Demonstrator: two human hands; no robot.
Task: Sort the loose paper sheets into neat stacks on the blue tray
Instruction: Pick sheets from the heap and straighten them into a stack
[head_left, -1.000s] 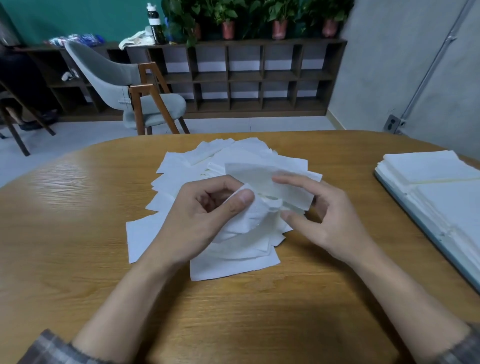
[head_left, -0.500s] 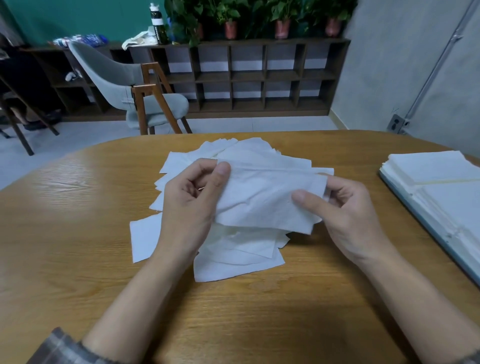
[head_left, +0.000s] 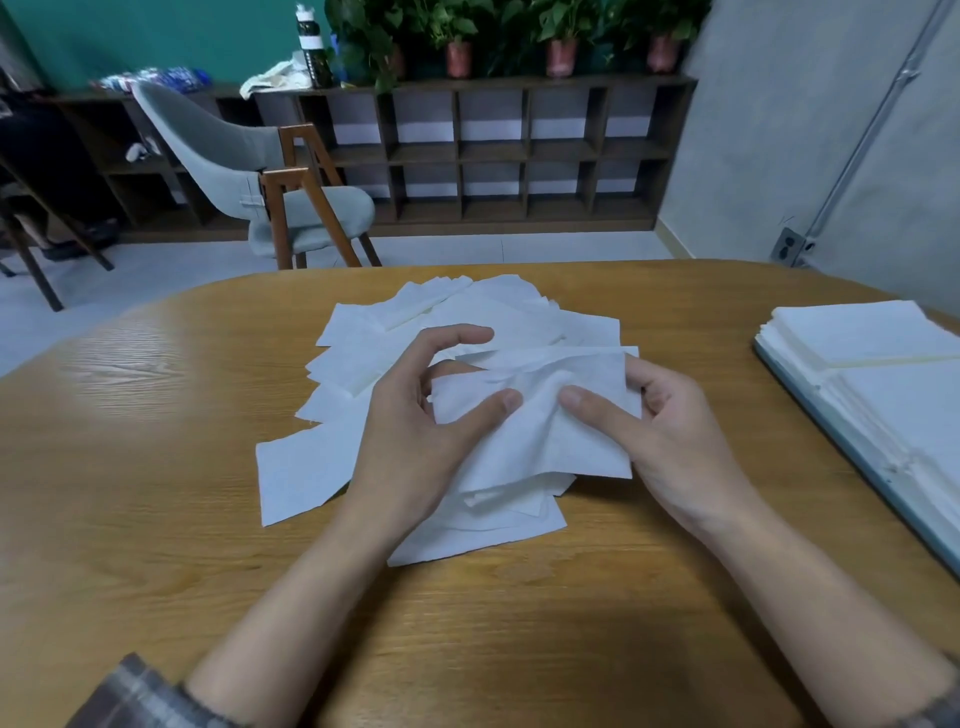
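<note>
Head view: blue tray (head_left: 852, 470) cut off.

Both hands hold one crumpled white sheet (head_left: 540, 415) above a loose pile of sheets (head_left: 363, 364) on the wooden bench (head_left: 156, 519). The left hand (head_left: 415, 441) and right hand (head_left: 670, 441) pinch it with thumbs nearly touching. Neat stacks (head_left: 883, 374) fill the blue tray (head_left: 841, 447) at right.

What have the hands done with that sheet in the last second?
Both hands, left hand and right hand, pulled the sheet out flat, then brought their thumbs together at its middle, crumpling it. Both kept hold. The loose pile and tray stacks stayed put.
</note>
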